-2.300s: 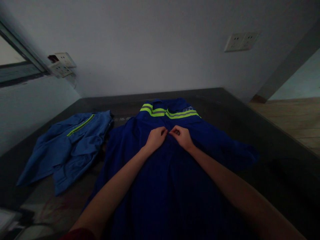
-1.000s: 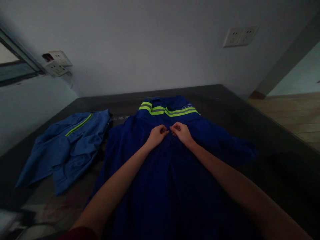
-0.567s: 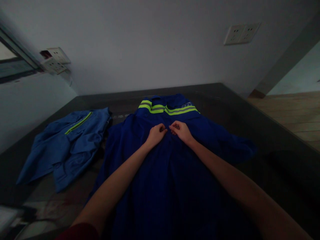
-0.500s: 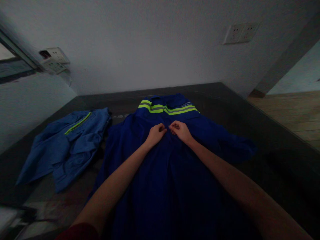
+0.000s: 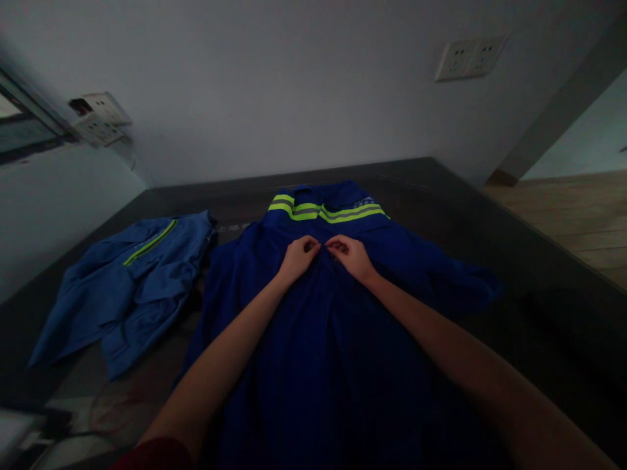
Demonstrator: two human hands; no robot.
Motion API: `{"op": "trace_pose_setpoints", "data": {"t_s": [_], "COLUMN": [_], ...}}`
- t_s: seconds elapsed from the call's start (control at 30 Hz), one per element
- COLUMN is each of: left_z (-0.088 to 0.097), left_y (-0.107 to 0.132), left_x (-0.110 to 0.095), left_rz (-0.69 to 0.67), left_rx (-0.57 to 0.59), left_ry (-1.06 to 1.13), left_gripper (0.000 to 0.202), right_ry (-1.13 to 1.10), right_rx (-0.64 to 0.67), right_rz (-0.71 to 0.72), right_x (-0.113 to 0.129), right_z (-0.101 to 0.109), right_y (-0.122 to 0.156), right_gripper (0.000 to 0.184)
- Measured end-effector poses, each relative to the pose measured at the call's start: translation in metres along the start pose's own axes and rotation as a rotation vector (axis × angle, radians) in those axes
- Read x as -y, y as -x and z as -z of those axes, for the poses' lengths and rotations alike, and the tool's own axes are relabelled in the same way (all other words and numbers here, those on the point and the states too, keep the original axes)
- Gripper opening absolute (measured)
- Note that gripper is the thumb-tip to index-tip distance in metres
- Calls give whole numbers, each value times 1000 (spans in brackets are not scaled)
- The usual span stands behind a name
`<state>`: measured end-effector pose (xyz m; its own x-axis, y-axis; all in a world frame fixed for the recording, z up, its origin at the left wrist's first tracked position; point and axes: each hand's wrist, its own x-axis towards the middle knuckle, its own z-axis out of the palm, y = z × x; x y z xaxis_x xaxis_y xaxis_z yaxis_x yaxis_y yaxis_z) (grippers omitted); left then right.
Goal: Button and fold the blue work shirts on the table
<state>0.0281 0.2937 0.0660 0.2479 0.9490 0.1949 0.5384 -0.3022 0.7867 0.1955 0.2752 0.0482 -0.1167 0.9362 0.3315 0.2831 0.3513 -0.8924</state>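
A dark blue work jacket with a yellow-green and grey reflective band across its chest lies spread out before me, collar toward the wall. My left hand is closed in a pinch on the cloth at the front opening, just below the band. Close beside it, my right hand pinches the opposite edge of the front. The fingertips of both hands almost meet. Whatever small fastening lies between them is too dark to make out.
A lighter blue folded garment with a yellow-green stripe lies to the left on the dark table. Behind the table rises a pale wall with sockets. A blurred white object sits at the lower left.
My two hands have come closer together, the right one shifting slightly left. The view has moved a little; the garments lie as before.
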Motion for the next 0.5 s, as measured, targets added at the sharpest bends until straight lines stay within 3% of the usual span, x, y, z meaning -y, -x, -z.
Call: {"op": "trace_pose_setpoints", "data": {"t_s": [0.2, 0.5], "left_z": [-4, -5], "left_y": [-3, -3], "left_x": [9, 11], "left_rz": [2, -44], "left_rx": [-30, -44], "left_ry": [76, 149], "left_gripper": [10, 12], "right_ry": [185, 127], "right_rx": [-69, -92], "right_rz": [124, 80], "right_x": [5, 1], "right_z": [2, 0], "right_y": [2, 1], "right_gripper": [7, 8]}}
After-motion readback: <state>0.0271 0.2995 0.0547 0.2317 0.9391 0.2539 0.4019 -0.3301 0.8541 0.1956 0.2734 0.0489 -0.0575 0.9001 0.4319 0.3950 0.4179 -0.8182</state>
